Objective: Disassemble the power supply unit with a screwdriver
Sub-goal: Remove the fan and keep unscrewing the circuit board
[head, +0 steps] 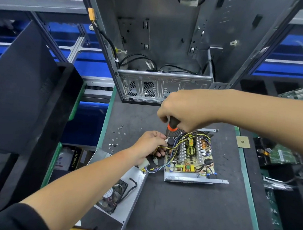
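the right hand (181,111) is clenched round the black and orange handle of the screwdriver (172,125), held upright with its tip down at the far left corner of the open power supply unit (189,154). just below it, the left hand (149,144) grips the bundle of coloured wires (158,167) at the unit's left edge. left of that hand loose screws (116,137) lie on the bench (185,208); nearer the person is the removed metal cover (122,194) with its fan (114,196), and beyond the hands stands an empty computer case (170,43).
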`<control>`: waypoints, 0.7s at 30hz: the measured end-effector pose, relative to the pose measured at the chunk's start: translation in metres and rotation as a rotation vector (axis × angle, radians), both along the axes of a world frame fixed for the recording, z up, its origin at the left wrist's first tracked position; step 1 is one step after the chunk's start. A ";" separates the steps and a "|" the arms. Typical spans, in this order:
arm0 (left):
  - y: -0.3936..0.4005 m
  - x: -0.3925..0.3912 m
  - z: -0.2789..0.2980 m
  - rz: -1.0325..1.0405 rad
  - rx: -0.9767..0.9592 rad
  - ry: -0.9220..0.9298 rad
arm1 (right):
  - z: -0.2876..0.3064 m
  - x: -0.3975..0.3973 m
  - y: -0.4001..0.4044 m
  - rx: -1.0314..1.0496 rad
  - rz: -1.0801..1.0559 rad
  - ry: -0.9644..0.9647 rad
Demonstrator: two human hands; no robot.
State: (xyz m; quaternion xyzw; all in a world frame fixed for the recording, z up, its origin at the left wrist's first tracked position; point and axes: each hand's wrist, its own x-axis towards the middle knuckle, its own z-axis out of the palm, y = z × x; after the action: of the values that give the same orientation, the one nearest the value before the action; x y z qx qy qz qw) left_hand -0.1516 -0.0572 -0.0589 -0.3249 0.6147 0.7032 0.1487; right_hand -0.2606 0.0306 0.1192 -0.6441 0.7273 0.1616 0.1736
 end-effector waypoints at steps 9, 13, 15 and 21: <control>-0.001 -0.009 0.000 -0.061 -0.012 -0.058 | 0.000 -0.003 -0.006 0.057 -0.145 -0.037; -0.002 -0.010 -0.002 -0.056 -0.026 -0.060 | 0.001 -0.006 0.000 -0.012 -0.080 -0.045; -0.003 -0.011 -0.002 -0.060 -0.029 -0.061 | 0.003 -0.007 0.002 -0.049 -0.079 -0.094; -0.005 -0.011 -0.002 -0.099 -0.035 -0.051 | -0.005 -0.007 0.007 -0.112 -0.044 -0.072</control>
State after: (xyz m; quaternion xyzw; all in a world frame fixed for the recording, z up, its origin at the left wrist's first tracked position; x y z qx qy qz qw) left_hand -0.1622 -0.0618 -0.0613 -0.3144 0.6382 0.6756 0.1935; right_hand -0.2681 0.0378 0.1143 -0.6419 0.7426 0.0937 0.1668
